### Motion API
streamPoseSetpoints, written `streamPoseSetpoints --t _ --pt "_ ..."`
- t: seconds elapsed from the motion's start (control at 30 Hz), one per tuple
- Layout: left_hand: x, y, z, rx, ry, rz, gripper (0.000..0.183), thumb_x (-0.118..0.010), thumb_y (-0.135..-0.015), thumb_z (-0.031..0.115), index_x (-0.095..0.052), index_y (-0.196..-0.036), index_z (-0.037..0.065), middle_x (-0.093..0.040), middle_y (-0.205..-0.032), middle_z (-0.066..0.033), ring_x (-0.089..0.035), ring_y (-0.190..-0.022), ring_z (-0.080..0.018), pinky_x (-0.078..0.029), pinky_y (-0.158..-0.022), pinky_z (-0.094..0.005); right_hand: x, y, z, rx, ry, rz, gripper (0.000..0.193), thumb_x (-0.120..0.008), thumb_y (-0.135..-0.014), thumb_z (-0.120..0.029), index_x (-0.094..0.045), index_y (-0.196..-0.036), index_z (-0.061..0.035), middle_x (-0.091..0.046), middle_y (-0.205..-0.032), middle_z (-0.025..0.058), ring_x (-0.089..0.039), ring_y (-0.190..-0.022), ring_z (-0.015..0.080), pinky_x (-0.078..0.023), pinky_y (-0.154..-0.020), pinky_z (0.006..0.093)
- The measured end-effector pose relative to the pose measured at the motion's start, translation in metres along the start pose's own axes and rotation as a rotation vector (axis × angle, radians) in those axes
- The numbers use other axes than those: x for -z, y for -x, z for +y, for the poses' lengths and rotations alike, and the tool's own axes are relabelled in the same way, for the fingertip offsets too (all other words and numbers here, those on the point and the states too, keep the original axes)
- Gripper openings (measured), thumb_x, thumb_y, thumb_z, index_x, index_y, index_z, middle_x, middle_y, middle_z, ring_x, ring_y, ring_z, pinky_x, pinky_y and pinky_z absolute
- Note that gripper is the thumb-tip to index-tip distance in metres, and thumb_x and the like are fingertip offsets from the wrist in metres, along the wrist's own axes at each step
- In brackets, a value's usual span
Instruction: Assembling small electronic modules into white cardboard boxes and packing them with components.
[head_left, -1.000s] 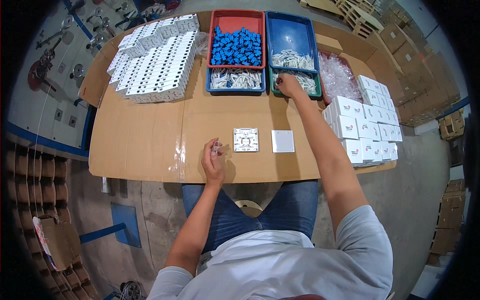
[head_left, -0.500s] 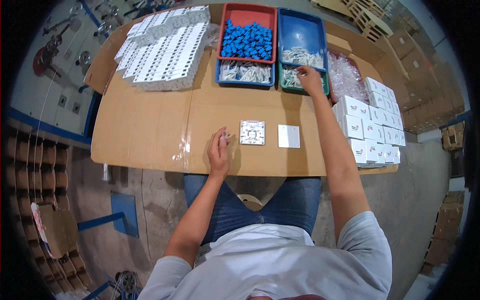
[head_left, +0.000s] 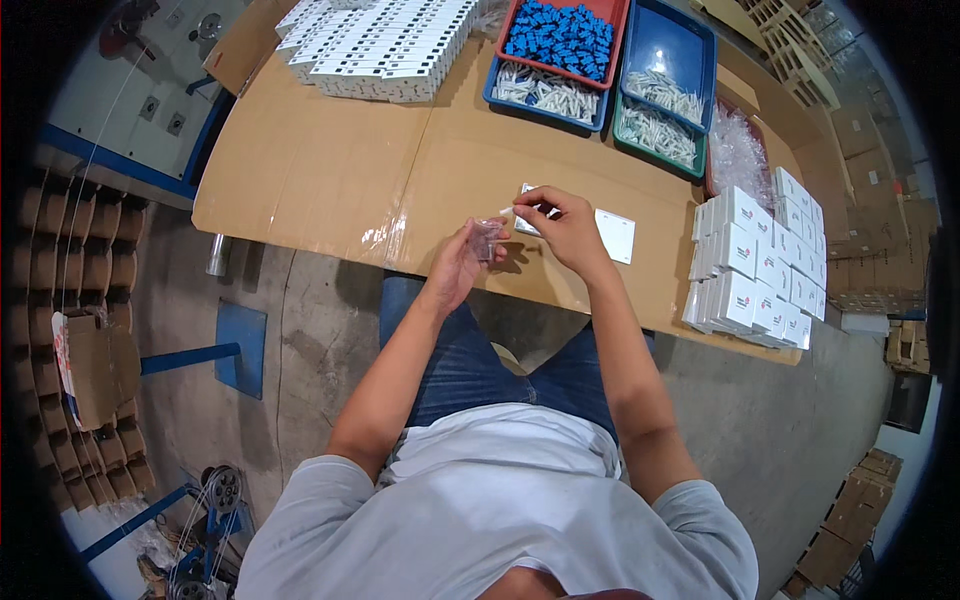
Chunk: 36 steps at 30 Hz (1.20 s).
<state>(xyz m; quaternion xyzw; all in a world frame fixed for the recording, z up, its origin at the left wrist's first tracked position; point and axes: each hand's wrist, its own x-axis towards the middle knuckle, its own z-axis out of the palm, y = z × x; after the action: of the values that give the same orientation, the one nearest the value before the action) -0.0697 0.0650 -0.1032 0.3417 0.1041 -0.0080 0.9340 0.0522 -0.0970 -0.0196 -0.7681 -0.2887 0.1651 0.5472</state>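
In front of me, over the near part of the table, my left hand (head_left: 458,268) is closed on a small clear plastic bag (head_left: 487,240). My right hand (head_left: 562,228) pinches a small white plastic piece (head_left: 507,211) at the bag's upper edge. Beneath my right hand lies a white square fitting (head_left: 524,226), mostly covered by the fingers. A flat white square plate (head_left: 615,236) rests on the cardboard just to the right of that hand.
Far back stand a red tray (head_left: 507,42) of blue pieces, a blue tray (head_left: 490,95), another blue tray (head_left: 712,60) and a green tray (head_left: 690,172) holding small white pieces. Clear bags (head_left: 738,150) fill a tray rightward. White boxes (head_left: 740,250) stack at right; white units (head_left: 380,55) at left.
My right hand has come back from the trays to my left hand, carrying a white piece. The left hand has turned up, showing the clear bag. The whole view has shifted and tilted.
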Motion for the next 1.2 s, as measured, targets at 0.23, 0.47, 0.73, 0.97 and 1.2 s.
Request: streamPoseSetpoints --t 0.23,0.47,0.73,0.97,1.2 --pt "-0.010 0.007 -0.001 0.032 0.031 -0.019 0.046 -0.042 -0.109 0.041 -0.061 -0.124 0.002 -0.069 -0.111 -0.0102 -0.065 -0.093 -0.0189 -0.052 -0.089 -0.0345 -0.010 0.004 -0.007 -0.018 0.127 -0.180 0.015 -0.073 -0.091 -0.012 -0.073 -0.101 -0.0007 -0.068 -0.089 0.0032 -0.058 -0.074 0.0113 -0.047 -0.068 0.0271" --pt "-0.006 0.002 -0.003 0.105 0.260 -0.072 0.039 -0.046 -0.108 0.041 -0.062 -0.123 0.008 -0.069 -0.109 -0.0065 -0.066 -0.092 -0.0197 -0.053 -0.089 -0.0355 -0.008 0.004 -0.013 0.101 0.130 -0.240 0.013 -0.071 -0.093 -0.012 -0.072 -0.101 -0.0017 -0.062 -0.108 0.0039 -0.061 -0.081 0.0133 -0.048 -0.069 0.0286" --pt "0.009 -0.027 -0.001 0.208 0.372 -0.116 0.043 -0.050 -0.107 0.038 -0.060 -0.131 0.004 -0.070 -0.108 -0.0058 -0.065 -0.090 -0.0194 -0.053 -0.089 -0.0375 0.005 -0.011 0.002 0.007 0.057 -0.108 0.019 -0.069 -0.095 -0.017 -0.072 -0.103 -0.0002 -0.069 -0.097 0.0086 -0.066 -0.088 0.0174 -0.053 -0.077 0.0317" --pt "0.031 -0.057 0.003 0.323 0.493 -0.316 0.052 -0.051 -0.106 0.039 -0.052 -0.139 -0.001 -0.066 -0.113 -0.0091 -0.060 -0.089 -0.0190 -0.051 -0.093 -0.0385 0.049 -0.076 0.051 -0.045 0.283 0.037 0.018 -0.067 -0.094 -0.015 -0.073 -0.103 0.0000 -0.075 -0.094 0.0107 -0.069 -0.083 0.0187 -0.054 -0.078 0.0324" --pt "0.027 -0.057 0.012 0.383 0.518 -0.255 0.053 -0.051 -0.106 0.042 -0.053 -0.140 0.001 -0.066 -0.115 -0.0096 -0.060 -0.089 -0.0196 -0.049 -0.097 -0.0392 0.091 -0.177 0.087 0.077 0.691 0.324 0.016 -0.062 -0.085 -0.007 -0.075 -0.094 -0.0035 -0.072 -0.093 0.0238 -0.070 -0.090 0.0402 -0.055 -0.079 0.0450"
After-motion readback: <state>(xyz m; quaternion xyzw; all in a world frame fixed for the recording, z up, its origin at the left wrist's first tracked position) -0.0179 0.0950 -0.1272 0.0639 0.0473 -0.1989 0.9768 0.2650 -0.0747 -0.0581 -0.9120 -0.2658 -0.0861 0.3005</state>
